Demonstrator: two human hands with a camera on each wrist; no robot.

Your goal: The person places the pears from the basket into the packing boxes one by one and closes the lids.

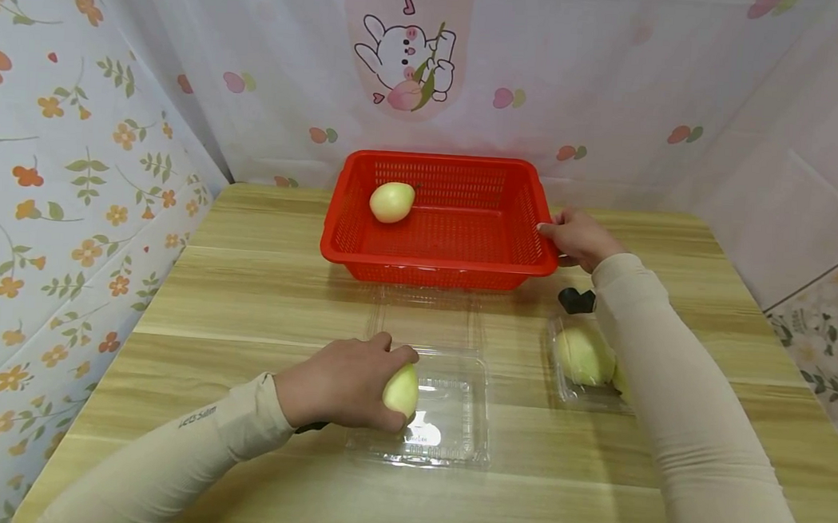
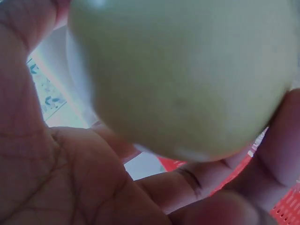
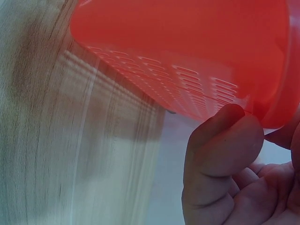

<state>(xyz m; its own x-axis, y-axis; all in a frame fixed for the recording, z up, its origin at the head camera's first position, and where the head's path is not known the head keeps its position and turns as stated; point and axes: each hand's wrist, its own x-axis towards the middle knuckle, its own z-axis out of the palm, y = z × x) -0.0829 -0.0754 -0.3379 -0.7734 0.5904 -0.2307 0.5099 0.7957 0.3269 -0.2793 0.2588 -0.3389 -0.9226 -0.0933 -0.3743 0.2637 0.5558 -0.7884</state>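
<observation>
My left hand grips a pale yellow-green pear, fingers and thumb curled around its sides. In the left wrist view the pear fills most of the picture, against the palm and fingers. It overlaps the left part of a clear plastic clamshell box, whose lid lies folded back toward the basket. My right hand pinches the right rim of a red slotted basket; the right wrist view shows bent fingers at the rim. Inside the basket, at its left, lies one pear.
Right of the open box, a second clear box holds pears, partly hidden by my right sleeve. A black strap-like piece shows beside that forearm. Patterned cloth hangs behind and left of the wooden table.
</observation>
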